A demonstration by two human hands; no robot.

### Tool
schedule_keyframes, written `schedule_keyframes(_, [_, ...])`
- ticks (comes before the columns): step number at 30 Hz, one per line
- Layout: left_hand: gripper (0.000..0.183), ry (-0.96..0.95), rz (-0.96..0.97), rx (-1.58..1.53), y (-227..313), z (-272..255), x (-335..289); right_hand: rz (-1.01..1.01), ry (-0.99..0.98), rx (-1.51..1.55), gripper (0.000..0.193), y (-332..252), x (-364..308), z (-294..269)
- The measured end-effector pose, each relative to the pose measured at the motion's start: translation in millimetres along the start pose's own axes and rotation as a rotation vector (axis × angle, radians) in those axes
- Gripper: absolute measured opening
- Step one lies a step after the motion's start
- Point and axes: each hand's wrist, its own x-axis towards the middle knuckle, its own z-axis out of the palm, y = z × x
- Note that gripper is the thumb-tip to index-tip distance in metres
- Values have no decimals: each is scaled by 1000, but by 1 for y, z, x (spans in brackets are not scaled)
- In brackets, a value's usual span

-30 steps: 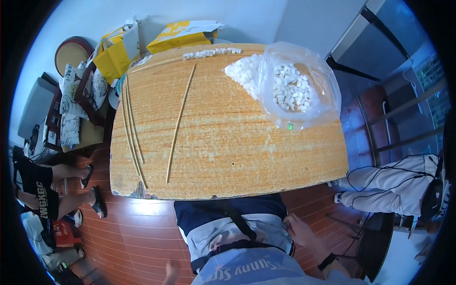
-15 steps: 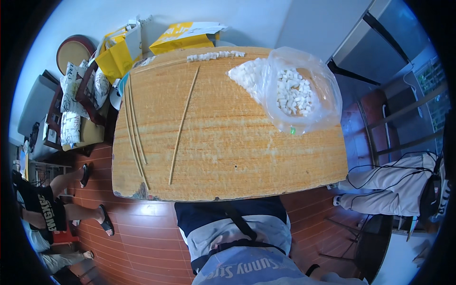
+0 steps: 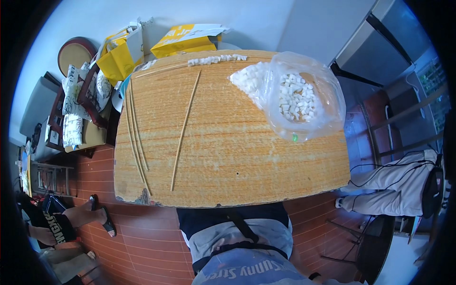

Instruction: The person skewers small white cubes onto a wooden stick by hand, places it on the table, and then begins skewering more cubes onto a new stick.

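At the lower edge, a black band [image 3: 314,275] circles my right wrist. Beyond it my right hand [image 3: 298,261] is a dim shape beside my body, its fingers not distinguishable. My left hand is out of sight. Neither hand touches the wooden table [image 3: 228,147]. One thin stick [image 3: 185,130] lies alone left of the middle, and several more sticks [image 3: 134,133] lie along the left edge. Small white pieces [image 3: 217,60] form a row at the far edge, in line with another stick. A clear plastic bag [image 3: 331,102] at the far right holds many white pieces [image 3: 298,97].
Yellow and white paper bags [image 3: 185,40] stand behind the table. A chair with cushions [image 3: 73,102] is at the left. One person [image 3: 59,223] sits at the lower left; another person's light trousers [image 3: 394,190] show at the right. A dark stool [image 3: 375,244] stands lower right.
The view has shifted slightly, so the table sits a little lower. The person at the lower left has moved their legs. The sticks, white pieces and bag keep their places on the table.
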Motion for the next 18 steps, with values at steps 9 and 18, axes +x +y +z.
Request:
schedule_keyframes(9, [29,10,0,-2,0,-4,5,0,9,3,18,-4,-2,0])
schedule_keyframes(18, [29,8,-7,7,4,-5,10,-10,21,8,18,-4,-7,0])
